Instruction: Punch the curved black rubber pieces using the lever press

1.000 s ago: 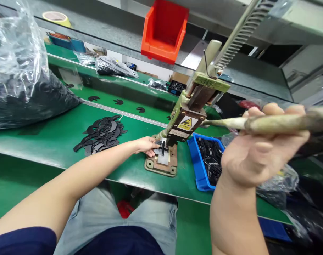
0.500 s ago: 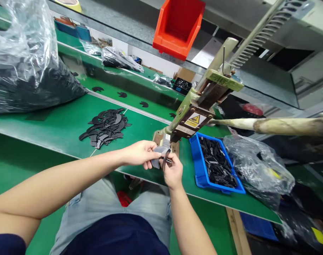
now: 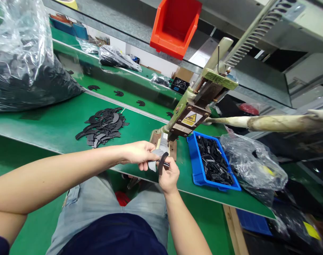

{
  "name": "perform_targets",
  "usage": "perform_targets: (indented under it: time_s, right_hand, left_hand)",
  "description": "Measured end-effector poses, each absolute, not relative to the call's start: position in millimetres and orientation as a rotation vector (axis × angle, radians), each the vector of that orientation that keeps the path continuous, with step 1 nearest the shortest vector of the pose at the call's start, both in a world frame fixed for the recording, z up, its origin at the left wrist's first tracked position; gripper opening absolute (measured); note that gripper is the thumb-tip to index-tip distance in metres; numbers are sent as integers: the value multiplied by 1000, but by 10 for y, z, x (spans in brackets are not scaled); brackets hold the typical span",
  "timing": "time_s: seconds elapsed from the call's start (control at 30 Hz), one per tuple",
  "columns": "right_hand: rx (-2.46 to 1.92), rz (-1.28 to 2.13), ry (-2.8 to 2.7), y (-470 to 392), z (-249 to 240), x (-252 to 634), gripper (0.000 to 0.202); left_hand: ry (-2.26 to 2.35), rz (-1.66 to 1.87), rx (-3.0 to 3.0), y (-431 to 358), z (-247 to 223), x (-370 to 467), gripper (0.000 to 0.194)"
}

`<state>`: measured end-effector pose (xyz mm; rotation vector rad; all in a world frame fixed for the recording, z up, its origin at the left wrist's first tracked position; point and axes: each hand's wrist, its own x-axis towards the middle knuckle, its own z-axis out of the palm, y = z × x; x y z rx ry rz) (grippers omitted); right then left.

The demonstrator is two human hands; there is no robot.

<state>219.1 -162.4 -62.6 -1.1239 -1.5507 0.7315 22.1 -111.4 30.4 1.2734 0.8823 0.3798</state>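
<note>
My left hand point(image 3: 141, 154) pinches a grey flat piece point(image 3: 152, 165) while my right hand point(image 3: 169, 176) grips a black curved piece point(image 3: 163, 161) against it, just before the press point(image 3: 188, 119); uneven pulling could bend either, a loose pinch drop one.

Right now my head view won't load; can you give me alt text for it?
A left hand and a right hand hold a small grey-and-black part between them, in front of a lever press on a green bench. A heap of dark curved pieces lies left of the press; a blue bin of black parts sits right.
</note>
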Motion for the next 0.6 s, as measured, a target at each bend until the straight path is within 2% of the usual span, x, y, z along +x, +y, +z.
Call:
perform_targets:
  time_s: [0.2, 0.37, 0.43, 0.6]
  right_hand:
    - [-1134, 633, -1742, -1612, -574, 2289, 14]
    - [-1095, 508, -1854, -1589, -515, 2330, 12]
    - [-1075, 482, -1887, -1582, -494, 2335, 12]
    - [-1020, 498, -1939, -1607, -426, 2356, 11]
  left_hand:
    - [960, 385, 1416, -1062, 236, 154, 47]
    - [1176, 798, 1847, -1209, 214, 111, 35]
    - [1159, 822, 1994, -1261, 194, 117, 34]
    - [1172, 857, 1773, -1241, 65, 130, 42]
